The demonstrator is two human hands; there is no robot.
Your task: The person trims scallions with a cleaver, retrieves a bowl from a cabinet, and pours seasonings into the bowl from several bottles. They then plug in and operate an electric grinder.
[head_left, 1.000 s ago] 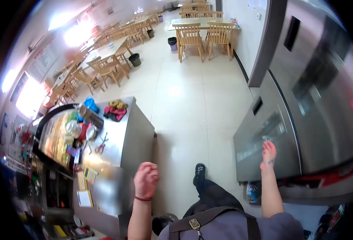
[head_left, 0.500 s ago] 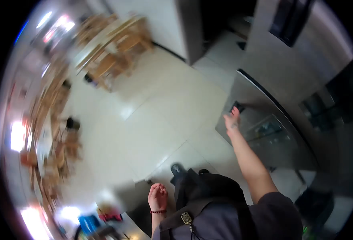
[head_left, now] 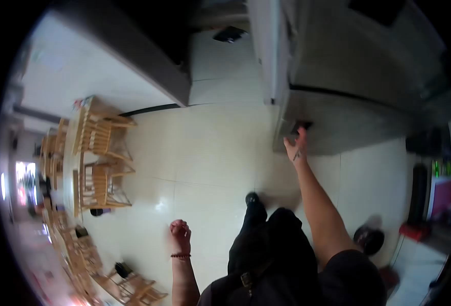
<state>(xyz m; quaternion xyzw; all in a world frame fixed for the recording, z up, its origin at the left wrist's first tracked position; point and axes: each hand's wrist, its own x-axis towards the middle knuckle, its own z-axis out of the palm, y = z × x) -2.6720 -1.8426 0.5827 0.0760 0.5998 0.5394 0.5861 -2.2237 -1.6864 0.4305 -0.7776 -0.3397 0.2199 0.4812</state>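
Observation:
My right hand [head_left: 296, 147] is stretched forward to a grey metal door [head_left: 337, 125], with thumb and fingers apart. Its fingertips touch or nearly touch the small black handle [head_left: 301, 125] near the door's left edge. At the lower left, my left hand [head_left: 180, 230] hangs over the floor with its fingers curled in and nothing visible in them. A dark red bead bracelet [head_left: 180, 255] circles that wrist.
Pale tiled floor [head_left: 210, 158] stretches ahead, between a white wall [head_left: 108, 61] and the grey cabinet. Wooden chairs [head_left: 100, 186] stand by a table [head_left: 73, 168] on the left. A black object [head_left: 229, 34] lies in the passage beyond. Behind my right arm is a dark round object [head_left: 369, 240].
My view has turned, bringing the passage to the middle. The grey door now sits closer in line with the cabinet, my right hand still at its handle. My left hand has moved left.

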